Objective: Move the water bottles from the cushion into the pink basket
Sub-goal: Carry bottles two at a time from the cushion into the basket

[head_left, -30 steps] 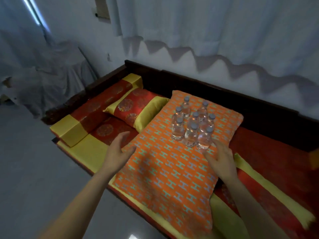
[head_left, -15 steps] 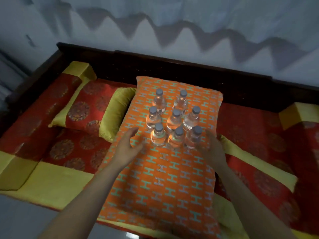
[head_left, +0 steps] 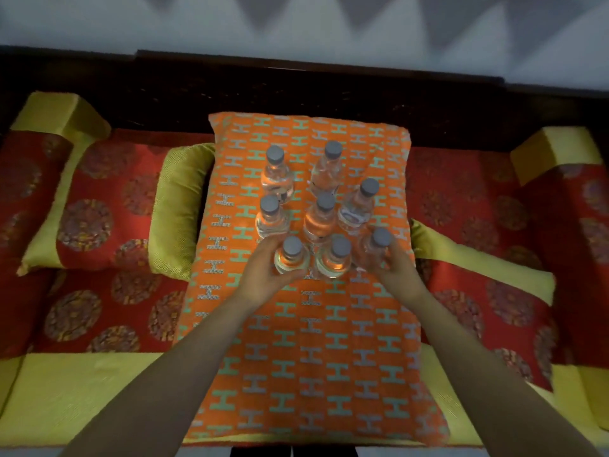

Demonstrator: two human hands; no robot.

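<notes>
Two bare arms reached over an orange patterned cushion, where the left hand wrapped the near-left bottle and the right hand wrapped the near-right bottle, with six more grey-capped water bottles standing upright beyond.

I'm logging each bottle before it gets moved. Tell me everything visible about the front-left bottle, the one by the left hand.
The front-left bottle is small, clear plastic with a grey screw cap, and looks full of clear liquid tinted orange by the fabric beneath. It stands upright on the orange H-patterned cushion, leftmost in the nearest row of three. The left hand wraps around its body from the left and front; whether it is lifted cannot be told.
</notes>
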